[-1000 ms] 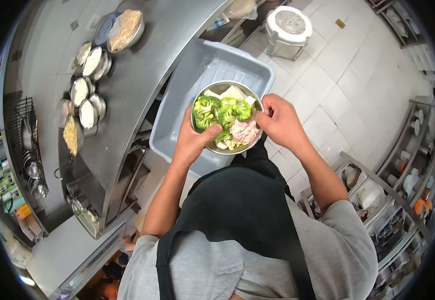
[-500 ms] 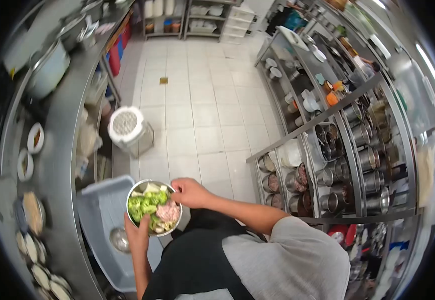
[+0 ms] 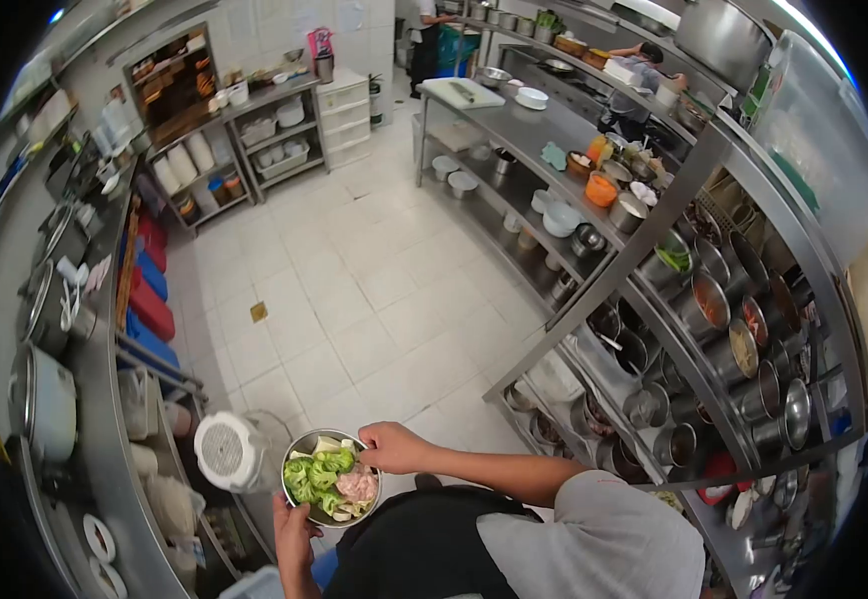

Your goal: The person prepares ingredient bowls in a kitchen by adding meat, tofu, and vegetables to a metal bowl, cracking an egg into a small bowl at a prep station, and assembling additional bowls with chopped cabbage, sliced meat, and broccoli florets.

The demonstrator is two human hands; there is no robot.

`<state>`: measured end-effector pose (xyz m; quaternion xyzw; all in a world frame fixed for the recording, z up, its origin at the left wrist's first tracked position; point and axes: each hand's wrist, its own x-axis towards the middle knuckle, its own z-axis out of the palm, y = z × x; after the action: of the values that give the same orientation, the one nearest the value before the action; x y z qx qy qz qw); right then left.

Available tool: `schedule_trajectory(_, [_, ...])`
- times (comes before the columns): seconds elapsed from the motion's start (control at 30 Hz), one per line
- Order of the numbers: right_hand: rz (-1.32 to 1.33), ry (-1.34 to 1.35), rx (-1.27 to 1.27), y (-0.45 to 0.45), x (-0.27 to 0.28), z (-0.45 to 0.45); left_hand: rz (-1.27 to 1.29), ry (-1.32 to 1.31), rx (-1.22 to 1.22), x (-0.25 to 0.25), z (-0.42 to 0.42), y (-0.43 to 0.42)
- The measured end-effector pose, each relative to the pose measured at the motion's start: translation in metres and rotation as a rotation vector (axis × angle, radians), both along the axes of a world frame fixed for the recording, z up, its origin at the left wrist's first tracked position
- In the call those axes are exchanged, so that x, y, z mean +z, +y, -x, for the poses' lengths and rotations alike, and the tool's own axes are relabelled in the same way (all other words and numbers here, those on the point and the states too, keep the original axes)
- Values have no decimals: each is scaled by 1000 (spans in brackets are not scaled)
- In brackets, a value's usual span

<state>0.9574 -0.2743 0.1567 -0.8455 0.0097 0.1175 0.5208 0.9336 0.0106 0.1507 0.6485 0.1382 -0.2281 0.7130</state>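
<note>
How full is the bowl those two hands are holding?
Nearly full, it seems: broccoli and something pink spread across the bowl, near its rim.

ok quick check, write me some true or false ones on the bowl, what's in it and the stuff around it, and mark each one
1. The left hand and right hand hold the metal bowl. True.
2. The broccoli lies outside the bowl. False: the broccoli is in it.
3. The pink meat lies toward the right hand's side of the bowl. True.
4. The stool's seat is black. False: the stool has a white seat.
5. A cutting board lies on the metal table. True.
</note>
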Motion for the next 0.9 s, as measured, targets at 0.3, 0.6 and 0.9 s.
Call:
schedule_trajectory(0.3, [-159, 112, -220, -113, 6, -128, -6, 28, -290, 0, -201, -97])
schedule_trajectory(0.6, [-321, 40, -739, -243, 10, -215, 39, -180, -668, 19, -419, -261])
schedule_trajectory(0.9, [-430, -58, -1215, -399, -7, -269, -68, -302, -860, -17, -604, -434])
